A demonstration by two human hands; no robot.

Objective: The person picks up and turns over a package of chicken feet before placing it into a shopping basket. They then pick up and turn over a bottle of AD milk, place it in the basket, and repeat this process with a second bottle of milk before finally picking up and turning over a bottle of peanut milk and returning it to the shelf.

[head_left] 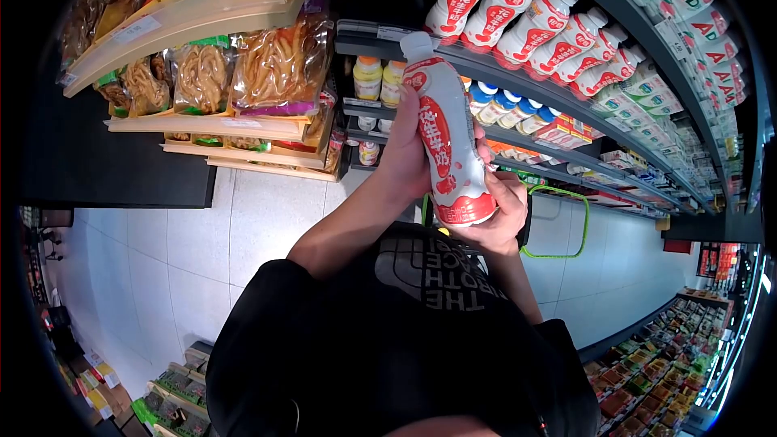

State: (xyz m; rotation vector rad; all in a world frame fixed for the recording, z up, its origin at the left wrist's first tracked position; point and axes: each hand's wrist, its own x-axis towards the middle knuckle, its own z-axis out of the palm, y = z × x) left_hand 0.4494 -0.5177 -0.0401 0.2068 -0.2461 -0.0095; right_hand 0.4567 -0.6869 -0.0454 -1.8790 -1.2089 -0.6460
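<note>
A white bottle (450,133) with red lettering and a red band at its base is held up in front of my chest, its white cap tilted toward the upper left. My left hand (407,150) is wrapped round the bottle's left side. On the lower right side of the same bottle, my right hand (503,209) has its fingers closed against the base. Just beyond the cap, a row of similar bottles (534,31) stands on a dark shelf (518,67).
Packaged foods (201,77) sit on tiered wooden shelves at the left. Lower dark shelves hold small yellow bottles (367,81) and blue-capped bottles (518,110). A green-rimmed basket or cart (584,222) is beyond my right hand. Pale floor tiles (194,251) lie below.
</note>
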